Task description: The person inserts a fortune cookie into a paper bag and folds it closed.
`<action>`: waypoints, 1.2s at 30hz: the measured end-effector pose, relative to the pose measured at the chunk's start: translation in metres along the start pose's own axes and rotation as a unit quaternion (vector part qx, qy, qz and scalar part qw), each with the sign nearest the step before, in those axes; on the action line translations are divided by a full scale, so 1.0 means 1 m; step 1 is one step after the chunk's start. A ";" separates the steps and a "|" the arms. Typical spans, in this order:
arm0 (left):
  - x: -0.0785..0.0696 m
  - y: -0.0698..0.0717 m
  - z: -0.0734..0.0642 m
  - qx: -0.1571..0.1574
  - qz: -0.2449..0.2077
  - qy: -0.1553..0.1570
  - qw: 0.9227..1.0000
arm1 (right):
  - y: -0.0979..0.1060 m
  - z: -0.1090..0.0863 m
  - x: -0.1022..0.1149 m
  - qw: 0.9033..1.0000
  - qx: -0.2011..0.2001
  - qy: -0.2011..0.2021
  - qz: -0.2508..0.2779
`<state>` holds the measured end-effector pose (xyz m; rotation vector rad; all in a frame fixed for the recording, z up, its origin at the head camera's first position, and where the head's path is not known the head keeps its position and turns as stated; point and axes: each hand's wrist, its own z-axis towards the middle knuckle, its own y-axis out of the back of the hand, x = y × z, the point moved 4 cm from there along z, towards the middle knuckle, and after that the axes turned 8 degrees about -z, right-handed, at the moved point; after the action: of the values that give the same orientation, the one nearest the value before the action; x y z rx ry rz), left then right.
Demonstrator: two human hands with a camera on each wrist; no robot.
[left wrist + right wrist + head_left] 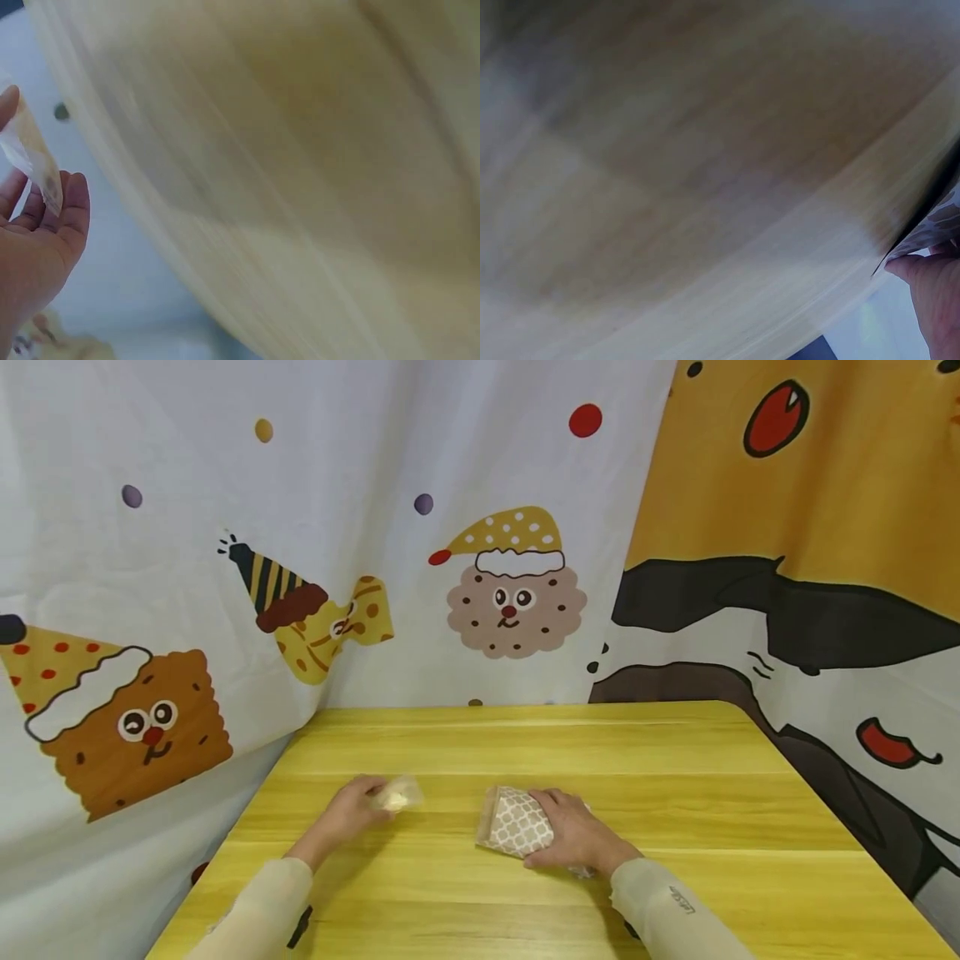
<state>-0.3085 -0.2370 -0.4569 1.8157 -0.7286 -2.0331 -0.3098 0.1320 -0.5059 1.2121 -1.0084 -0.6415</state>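
Note:
My left hand (357, 806) pinches a small translucent packet (401, 794) with something pale yellow inside, held over the left half of the table. Seen from the left wrist, the packet (36, 150) sits between thumb and fingers. To the right, my right hand (576, 835) grips a flat paper bag (517, 823) with a beige-and-white lattice print. Its brown edge faces left, towards the packet, and the hand covers its right part. Only a dark-edged strip of the bag (939, 223) shows at the border of the right wrist view, with the thumb against it.
Both hands are over a yellow wood-grain table (450, 743) with a rounded far right corner. A white curtain (360, 460) printed with cartoon biscuits hangs behind and beside it. Dark objects (300, 927) show beside the sleeves.

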 end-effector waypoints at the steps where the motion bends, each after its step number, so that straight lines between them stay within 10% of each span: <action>1: -0.006 -0.007 0.003 0.004 -0.001 -0.007 1.000 | 0.000 0.000 0.000 1.000 -0.001 -0.001 0.002; 12: -0.042 -0.074 0.025 0.114 0.045 -0.103 0.987 | 0.000 0.000 -0.002 1.000 -0.004 0.000 -0.005; 23: -0.060 -0.111 0.035 0.142 0.107 -0.155 0.972 | 0.000 0.001 -0.001 1.000 -0.008 0.008 -0.012; 29: -0.063 -0.124 0.037 0.148 0.112 -0.166 0.969 | 0.000 0.001 0.000 1.000 -0.010 0.011 -0.004; 36: -0.043 -0.112 0.029 0.136 0.052 -0.107 0.983 | -0.001 0.000 -0.001 1.000 -0.012 0.011 -0.005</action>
<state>-0.3201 -0.1174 -0.4832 1.6662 -1.1893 -2.1687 -0.3096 0.1326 -0.5069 1.2014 -0.9745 -0.6455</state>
